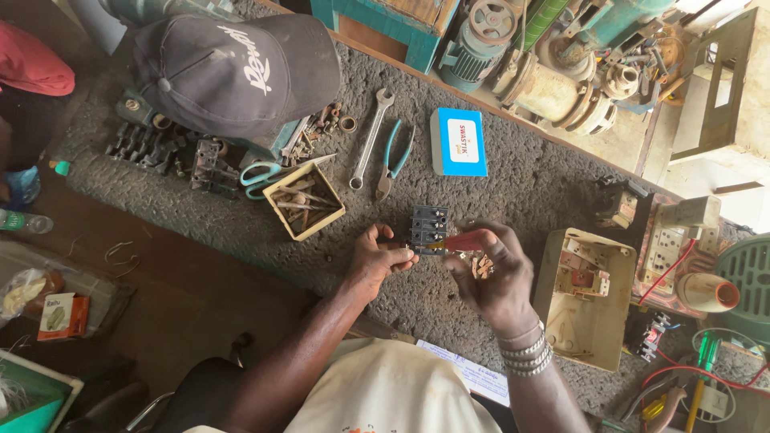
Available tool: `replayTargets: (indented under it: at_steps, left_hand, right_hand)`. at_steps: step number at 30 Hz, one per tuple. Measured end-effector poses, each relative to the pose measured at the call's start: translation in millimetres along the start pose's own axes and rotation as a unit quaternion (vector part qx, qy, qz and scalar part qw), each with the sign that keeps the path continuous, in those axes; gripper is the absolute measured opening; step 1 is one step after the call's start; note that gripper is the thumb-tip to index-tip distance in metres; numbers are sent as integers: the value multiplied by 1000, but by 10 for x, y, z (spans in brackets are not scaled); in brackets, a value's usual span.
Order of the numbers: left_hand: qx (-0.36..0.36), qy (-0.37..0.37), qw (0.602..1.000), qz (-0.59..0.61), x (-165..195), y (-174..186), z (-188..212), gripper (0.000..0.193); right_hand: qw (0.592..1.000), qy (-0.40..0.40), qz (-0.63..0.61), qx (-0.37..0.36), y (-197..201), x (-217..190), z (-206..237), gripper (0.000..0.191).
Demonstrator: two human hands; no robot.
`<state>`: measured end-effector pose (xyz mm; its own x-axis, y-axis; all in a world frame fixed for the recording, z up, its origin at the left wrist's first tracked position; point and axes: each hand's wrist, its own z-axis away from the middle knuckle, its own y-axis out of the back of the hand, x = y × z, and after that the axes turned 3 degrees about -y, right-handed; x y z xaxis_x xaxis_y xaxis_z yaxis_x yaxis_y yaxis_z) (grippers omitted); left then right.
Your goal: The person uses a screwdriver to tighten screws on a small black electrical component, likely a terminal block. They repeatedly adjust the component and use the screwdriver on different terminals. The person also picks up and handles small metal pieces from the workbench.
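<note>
Left hand [377, 258] grips terminal block [429, 228]; right hand [491, 273] grips red screwdriver [464, 241] against it

Bare mat [521, 180] ahead of hands: free passage. Left blocked by cardboard box of screws [305, 199], pliers [393, 160], spanner [370, 136]. Right blocked by beige casing [584, 301]. Blue box [459, 142] further ahead.

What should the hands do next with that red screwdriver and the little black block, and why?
Probably turn the red-handled screwdriver a little. The right hand holds it with its tip at the side of the black terminal block, which the left hand steadies above the grey mat. Small metal bits sit in the right palm, so screws seem to be coming out or going in.
</note>
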<state>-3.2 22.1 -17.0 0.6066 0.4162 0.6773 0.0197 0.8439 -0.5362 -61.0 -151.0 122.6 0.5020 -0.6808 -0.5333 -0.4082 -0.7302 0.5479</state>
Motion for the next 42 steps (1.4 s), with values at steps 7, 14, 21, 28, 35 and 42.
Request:
replayTargets:
  at_steps: [7, 14, 21, 28, 35, 42]
  left_hand:
    - [-12, -9, 1000, -1, 7, -4, 9, 50]
    - [-6, -12, 1000, 0, 5, -4, 12, 49]
    - [-4, -6, 1000, 2, 9, -20, 15, 49]
    - [2, -2, 1000, 11, -9, -24, 8, 52]
    - [10, 2, 1000, -2, -4, -29, 9, 49]
    - [13, 2, 1000, -22, 8, -39, 24, 47]
  right_hand:
    - [992, -31, 118, 14, 16, -77, 51, 74]
    - [988, -42, 149, 14, -24, 2, 45, 56]
    - [995, -15, 96, -29, 45, -90, 2, 71]
    - [999, 40, 16, 0, 2, -38, 11, 104]
    - [1000, 9, 11, -14, 34, -134, -101, 85]
    - [996, -78, 43, 0, -8, -129, -60, 60]
